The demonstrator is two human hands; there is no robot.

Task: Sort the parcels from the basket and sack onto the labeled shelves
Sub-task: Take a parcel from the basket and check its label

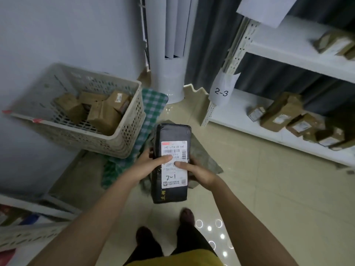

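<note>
Head cam: both hands are on a black parcel held out over the floor, the left hand gripping its left edge and the right hand its right, thumbs pressed on the white shipping label with "2-1" handwritten on it. The basket at left has brown boxes in it. The shelf at right is tagged "2-3", with more boxes on it.

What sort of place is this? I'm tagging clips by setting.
Probably a small parcel pickup or sorting room: a white shelf tagged 2-3 holds labelled boxes, a basket holds more, and both hands grip a black parcel marked 2-1.
</note>
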